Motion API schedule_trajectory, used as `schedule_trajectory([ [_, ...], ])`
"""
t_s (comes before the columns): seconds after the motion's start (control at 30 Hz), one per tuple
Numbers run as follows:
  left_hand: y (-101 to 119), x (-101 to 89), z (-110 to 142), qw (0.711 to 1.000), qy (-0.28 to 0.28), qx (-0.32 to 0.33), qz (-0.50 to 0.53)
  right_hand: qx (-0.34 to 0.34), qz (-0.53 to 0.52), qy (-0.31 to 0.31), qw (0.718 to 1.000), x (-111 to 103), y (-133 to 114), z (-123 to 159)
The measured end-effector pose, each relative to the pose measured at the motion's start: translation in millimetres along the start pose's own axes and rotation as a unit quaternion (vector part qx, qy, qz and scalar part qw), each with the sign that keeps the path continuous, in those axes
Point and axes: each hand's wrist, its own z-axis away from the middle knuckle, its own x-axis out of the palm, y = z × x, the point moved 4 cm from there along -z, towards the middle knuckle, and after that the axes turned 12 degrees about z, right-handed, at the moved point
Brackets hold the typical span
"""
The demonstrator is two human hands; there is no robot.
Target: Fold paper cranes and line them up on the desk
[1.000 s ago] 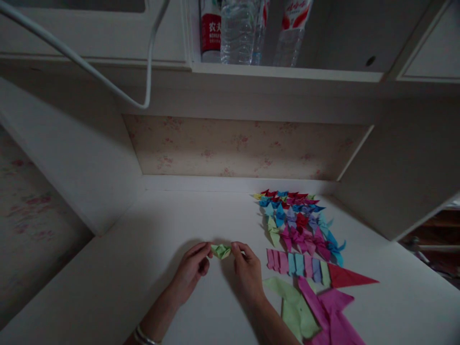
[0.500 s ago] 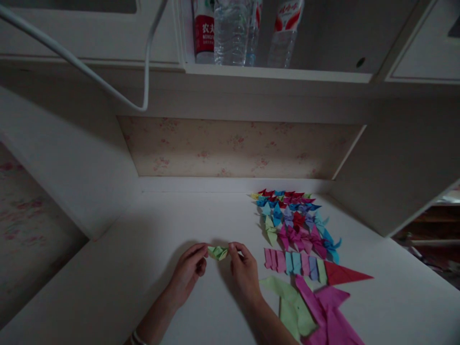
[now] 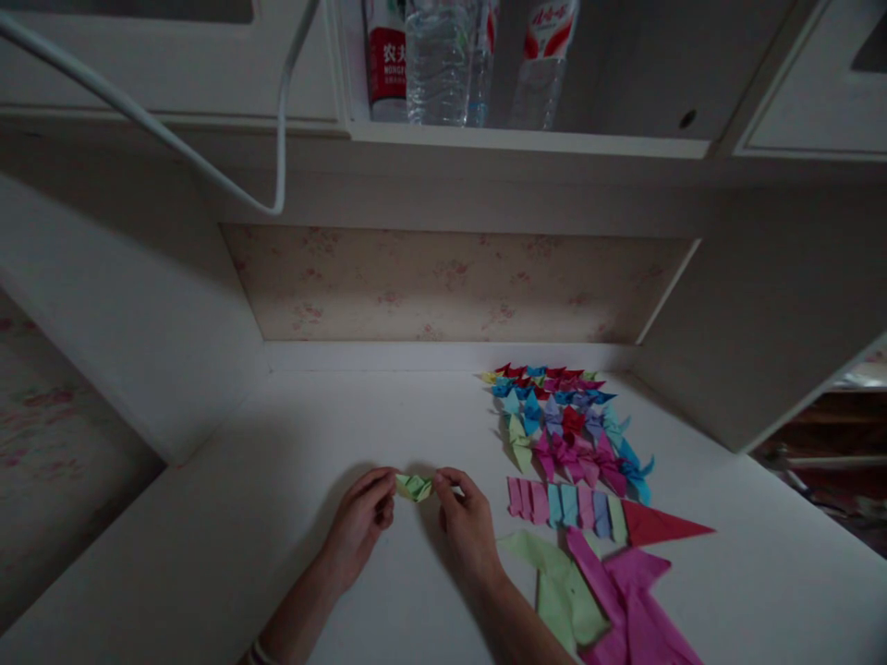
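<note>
A small folded piece of light green paper point(image 3: 414, 487) is held between both hands just above the white desk point(image 3: 277, 517). My left hand point(image 3: 360, 526) pinches its left end with thumb and fingers closed. My right hand point(image 3: 466, 522) pinches its right end the same way. To the right of my right hand lie rows of folded paper figures point(image 3: 561, 420) in red, blue, pink and green, a strip of small folded rectangles point(image 3: 565, 503), and a red paper triangle point(image 3: 658, 526).
Larger green point(image 3: 565, 591) and pink point(image 3: 634, 600) folded sheets lie at the near right. A shelf above holds water bottles point(image 3: 443, 60). A white cable point(image 3: 208, 139) hangs at upper left. Cabinet walls close in the desk on the left and right.
Both hands and the green paper sit slightly further left in view as the camera has drifted; the grip on the paper looks the same.
</note>
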Motion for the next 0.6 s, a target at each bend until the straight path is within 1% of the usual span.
schedule_trajectory([
  [0.17,-0.9,0.8,-0.4,1.000,-0.004,0.002,0.001,-0.015,0.034,0.002,0.999,-3.5,-4.5,4.2],
  [0.3,0.0,3.3,-0.5,1.000,0.001,0.008,-0.002,-0.038,0.098,0.015,0.994,-6.9,-9.0,10.4],
  [0.37,1.0,4.3,-0.5,1.000,0.007,0.006,0.005,-0.053,0.133,0.023,0.989,-7.3,-15.3,13.3],
  [0.47,4.0,4.1,-0.6,0.999,0.016,0.008,0.032,-0.088,0.190,0.028,0.977,-7.2,-36.7,13.4],
  [0.53,5.9,2.9,-0.7,0.999,0.018,0.009,0.048,-0.127,0.229,0.030,0.965,-8.5,-59.5,6.8],
  [0.6,6.4,1.6,-0.8,0.998,0.016,0.005,0.056,-0.182,0.278,0.024,0.943,-11.4,-86.1,-7.8],
])
